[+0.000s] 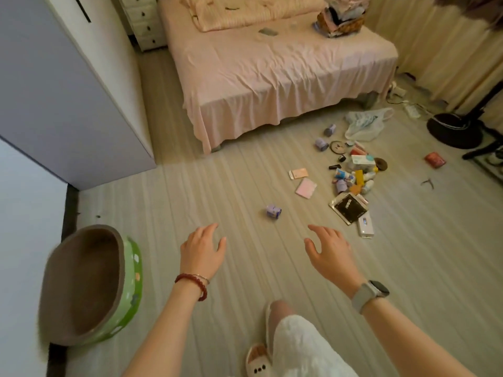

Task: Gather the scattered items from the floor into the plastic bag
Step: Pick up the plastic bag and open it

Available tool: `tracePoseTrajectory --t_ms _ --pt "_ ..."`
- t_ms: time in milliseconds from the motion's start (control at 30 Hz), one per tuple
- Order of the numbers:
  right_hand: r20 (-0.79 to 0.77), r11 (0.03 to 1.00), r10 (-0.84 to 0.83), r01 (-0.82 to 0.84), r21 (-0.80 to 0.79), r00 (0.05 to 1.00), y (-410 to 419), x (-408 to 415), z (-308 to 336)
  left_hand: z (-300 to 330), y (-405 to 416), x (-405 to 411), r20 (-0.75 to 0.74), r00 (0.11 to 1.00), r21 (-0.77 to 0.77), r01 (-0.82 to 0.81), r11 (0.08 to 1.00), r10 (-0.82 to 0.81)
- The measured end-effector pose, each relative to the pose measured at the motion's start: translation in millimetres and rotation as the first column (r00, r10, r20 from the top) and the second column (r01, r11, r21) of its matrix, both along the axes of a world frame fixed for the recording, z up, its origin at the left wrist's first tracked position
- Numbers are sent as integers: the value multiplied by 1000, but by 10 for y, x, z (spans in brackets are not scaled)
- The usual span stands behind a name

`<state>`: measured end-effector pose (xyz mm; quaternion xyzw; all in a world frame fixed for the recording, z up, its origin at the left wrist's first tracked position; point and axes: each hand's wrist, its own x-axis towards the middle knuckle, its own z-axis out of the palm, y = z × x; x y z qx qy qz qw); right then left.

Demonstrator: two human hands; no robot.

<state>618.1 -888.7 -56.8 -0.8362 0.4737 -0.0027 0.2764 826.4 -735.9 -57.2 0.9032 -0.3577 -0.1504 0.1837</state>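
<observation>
A crumpled clear plastic bag (364,123) lies on the floor near the bed's right corner. Below it spreads a heap of small items (356,172): bottles, tubes, boxes and a black packet (348,208). A white box (365,226), two pink cards (306,187) and a small purple item (273,211) lie apart from the heap. A red packet (435,160) sits far right. My left hand (202,248) and my right hand (330,251) hover over the floor, fingers spread, holding nothing. The purple item is just beyond them.
A pink-sheeted bed (272,77) fills the far middle. A white wardrobe (68,91) stands left. A green-rimmed brown cat scratcher bowl (89,287) leans at the lower left. A fan base (454,130) and cables sit at the far right. My slippered foot (258,360) is below.
</observation>
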Motion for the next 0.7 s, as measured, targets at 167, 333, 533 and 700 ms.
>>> tracePoseTrajectory --t_ms 167,333,533,700 --pt "-30 996 -67 68 61 997 -976 927 -310 -320 -1057 929 -67 997 38 48 998 -45" --pt "-20 991 -90 92 95 996 -2279 2024 -366 -361 -2339 1972 -84 995 62 63 996 -57" --pt "-7 990 -108 108 88 994 -3664 3144 -144 -88 -3809 3093 -56 994 17 99 995 -98" --pt "0 974 -197 195 113 980 -4676 3753 -283 -222 -4994 3854 -96 980 23 175 984 -172"
